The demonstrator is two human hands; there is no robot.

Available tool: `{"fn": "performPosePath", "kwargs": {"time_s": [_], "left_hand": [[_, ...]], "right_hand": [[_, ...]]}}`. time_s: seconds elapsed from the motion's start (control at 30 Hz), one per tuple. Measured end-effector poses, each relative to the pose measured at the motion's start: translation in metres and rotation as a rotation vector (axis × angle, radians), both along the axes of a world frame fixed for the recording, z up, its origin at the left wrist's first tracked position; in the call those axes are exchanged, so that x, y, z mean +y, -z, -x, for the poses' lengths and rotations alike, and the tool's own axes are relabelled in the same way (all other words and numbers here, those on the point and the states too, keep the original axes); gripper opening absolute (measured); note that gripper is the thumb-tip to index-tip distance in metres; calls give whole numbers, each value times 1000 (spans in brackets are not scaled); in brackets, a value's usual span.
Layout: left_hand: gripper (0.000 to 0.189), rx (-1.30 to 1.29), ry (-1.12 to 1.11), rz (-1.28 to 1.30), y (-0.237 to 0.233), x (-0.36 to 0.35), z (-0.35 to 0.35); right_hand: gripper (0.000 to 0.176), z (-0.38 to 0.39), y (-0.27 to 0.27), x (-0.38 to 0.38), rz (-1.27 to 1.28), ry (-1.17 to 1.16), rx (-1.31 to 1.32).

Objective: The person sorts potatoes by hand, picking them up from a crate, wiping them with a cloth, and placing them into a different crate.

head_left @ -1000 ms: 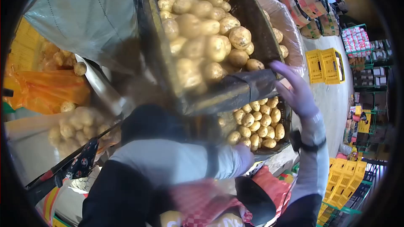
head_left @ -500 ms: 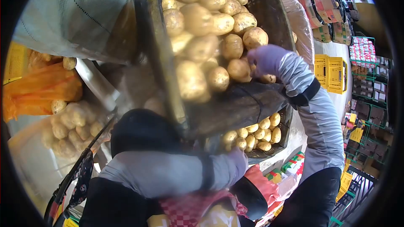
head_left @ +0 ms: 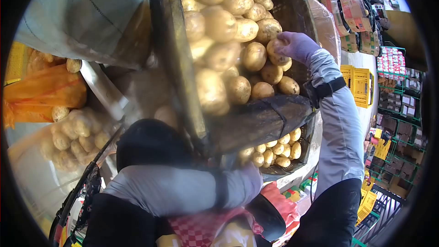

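Note:
My right hand (head_left: 300,47), in a light purple glove, has its fingers closed round a potato (head_left: 276,52) at the right side of a dark crate (head_left: 299,7). More potatoes (head_left: 254,56) are heaped around it in the crate, some blurred by a smear in the view. My left hand (head_left: 251,180), gloved too, is low in front of my body, beside a second crate (head_left: 304,148) of potatoes (head_left: 275,152). Its fingers are hidden, so I cannot see whether it holds anything. Black plastic (head_left: 260,119) covers the upper crate's near edge.
A large pale sack (head_left: 87,13) stands at the upper left. Below it are an orange mesh bag (head_left: 45,93) and a clear bag of potatoes (head_left: 73,139). Yellow crates (head_left: 359,84) stand at the right, with shelves of goods (head_left: 402,128) beyond.
My right hand has moved up and slightly right within the crate and now grips a potato. Potatoes it covered before show below it. My left arm has shifted a little left and down.

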State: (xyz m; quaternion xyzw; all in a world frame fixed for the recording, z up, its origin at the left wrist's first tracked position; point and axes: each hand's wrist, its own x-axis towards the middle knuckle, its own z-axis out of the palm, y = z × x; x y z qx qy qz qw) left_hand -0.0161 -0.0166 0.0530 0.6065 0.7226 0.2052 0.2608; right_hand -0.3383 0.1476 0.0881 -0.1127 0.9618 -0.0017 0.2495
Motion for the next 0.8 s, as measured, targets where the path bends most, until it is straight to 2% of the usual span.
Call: {"fn": "performPosePath", "kwargs": {"time_s": [0.03, 0.1, 0.13, 0.17, 0.23, 0.3, 0.43, 0.47, 0.57, 0.6, 0.63, 0.7, 0.73, 0.8], "left_hand": [[20, 30, 4, 11, 1, 0, -1], [21, 77, -4, 29, 4, 5, -7], [22, 17, -11, 31, 7, 10, -10], [22, -37, -12, 34, 13, 14, -12], [24, -82, -19, 38, 16, 18, -14], [26, -69, -50, 43, 14, 21, -16], [27, -51, -43, 77, 13, 18, -18], [20, -46, -90, -73, 18, 8, -20], [29, -76, -55, -8, 25, 21, -20], [29, -109, -5, 21, 15, 16, -9], [28, -50, -17, 2, 16, 14, -11], [26, 61, -39, -36, 17, 9, -18], [26, -28, -47, -1, 13, 12, -16], [26, -48, -8, 39, 13, 11, -15]], "right_hand": [[39, 1, -3, -9, -139, -28, -60], [38, 0, 0, -23, -1, -152, -110], [38, -4, 1, -29, 66, -210, -139], [41, -9, 13, -32, 54, -385, -74], [34, -18, 24, -52, -188, -481, -192], [36, -19, 33, -65, -284, -525, -255], [42, -8, 35, -64, -272, -567, -308], [53, -8, 36, -64, -205, -538, -316], [54, -6, 37, -67, -252, -514, -269], [51, -8, 30, -80, -384, -527, -302], [50, -8, 29, -79, -363, -530, -283], [51, -11, 22, -95, -337, -293, -122], [52, -9, 15, -101, -47, -62, -84], [55, -12, 5, -107, 532, 402, -21]]}}
